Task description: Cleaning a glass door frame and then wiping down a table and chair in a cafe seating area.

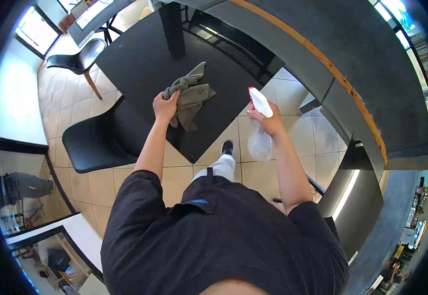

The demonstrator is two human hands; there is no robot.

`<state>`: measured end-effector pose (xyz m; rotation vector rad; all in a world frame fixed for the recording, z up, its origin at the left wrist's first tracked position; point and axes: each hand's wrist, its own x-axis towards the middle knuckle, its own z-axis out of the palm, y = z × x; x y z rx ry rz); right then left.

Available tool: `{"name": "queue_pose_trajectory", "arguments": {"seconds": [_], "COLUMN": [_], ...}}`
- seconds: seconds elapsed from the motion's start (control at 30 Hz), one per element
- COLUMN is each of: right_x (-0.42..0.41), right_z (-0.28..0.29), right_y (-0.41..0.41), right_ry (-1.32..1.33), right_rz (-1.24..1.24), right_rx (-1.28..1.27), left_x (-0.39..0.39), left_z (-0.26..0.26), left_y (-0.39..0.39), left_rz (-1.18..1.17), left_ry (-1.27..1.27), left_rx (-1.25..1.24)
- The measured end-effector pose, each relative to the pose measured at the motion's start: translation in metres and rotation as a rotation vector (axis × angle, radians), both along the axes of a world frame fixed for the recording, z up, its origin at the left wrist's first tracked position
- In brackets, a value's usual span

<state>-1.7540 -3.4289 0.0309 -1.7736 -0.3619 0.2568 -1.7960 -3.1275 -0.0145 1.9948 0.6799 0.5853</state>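
My left hand (166, 107) grips one side of a crumpled grey-brown cloth (191, 99) over the dark tabletop (136, 66). Most of the cloth spreads to the right of my fingers, in loose folds. Over the tiled floor, off the table's right edge, my right hand (269, 120) is closed around the neck of a spray bottle (260, 143). The bottle has a clear body and a white head (260, 102) with a red nozzle and trigger, tilted towards the upper left. Whether a finger presses the trigger cannot be told.
A black chair (96, 143) stands against the table's left side, and another chair (77, 59) is farther off at the upper left. A long grey counter with a wooden edge strip (331, 68) curves along the right. Beige tiles (177, 177) cover the floor around my foot (227, 147).
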Motion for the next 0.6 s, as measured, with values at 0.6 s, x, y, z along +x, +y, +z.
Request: {"name": "queue_pose_trajectory", "arguments": {"seconds": [0.6], "right_x": [-0.212], "right_z": [-0.022], "right_y": [0.378], "right_ry": [0.167], "right_rz": [-0.467], "right_rx": [-0.005], "left_x": [-0.164], "left_z": [0.063], "left_y": [0.375], "left_rz": [-0.382], "left_ry": [0.073], "left_rx": [-0.331]}}
